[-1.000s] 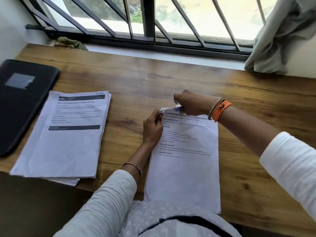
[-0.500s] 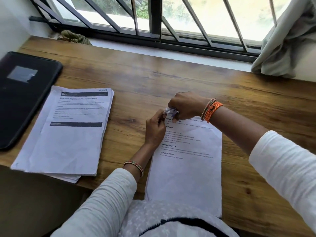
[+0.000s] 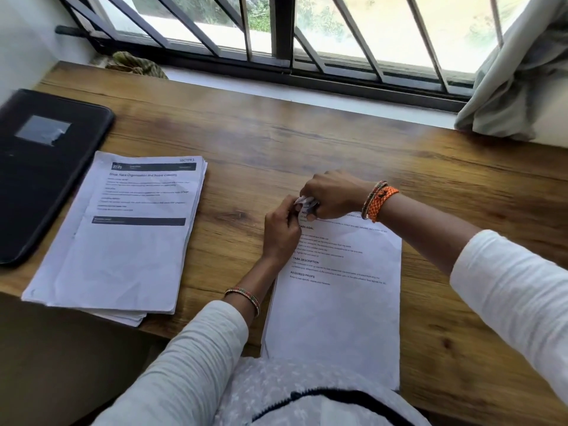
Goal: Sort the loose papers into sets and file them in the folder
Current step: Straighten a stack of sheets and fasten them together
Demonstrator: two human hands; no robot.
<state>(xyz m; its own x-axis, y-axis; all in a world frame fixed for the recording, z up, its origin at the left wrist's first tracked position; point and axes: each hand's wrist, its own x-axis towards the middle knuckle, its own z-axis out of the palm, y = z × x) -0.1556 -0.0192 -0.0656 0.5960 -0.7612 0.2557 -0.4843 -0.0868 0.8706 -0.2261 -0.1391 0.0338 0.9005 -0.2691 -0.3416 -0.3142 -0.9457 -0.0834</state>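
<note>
A set of printed white papers (image 3: 335, 309) lies in front of me on the wooden desk (image 3: 307, 142), its lower edge hanging over the desk's front. My left hand (image 3: 281, 232) and my right hand (image 3: 333, 195) meet at its top left corner, both pinching the crumpled, folded-up corner. A second, thicker stack of papers (image 3: 123, 241) lies to the left. The black folder (image 3: 43, 167) lies shut at the far left, beside that stack.
A barred window (image 3: 276, 32) runs along the back of the desk. A grey curtain (image 3: 516, 72) hangs at the right, a bunched cloth (image 3: 135, 64) sits on the sill at the left. The left stack overhangs the desk's front edge.
Both hands have drawn closer together at the paper's top left corner, and that corner has gone from a flat lifted flap to a crumpled fold. The view has tilted down slightly.
</note>
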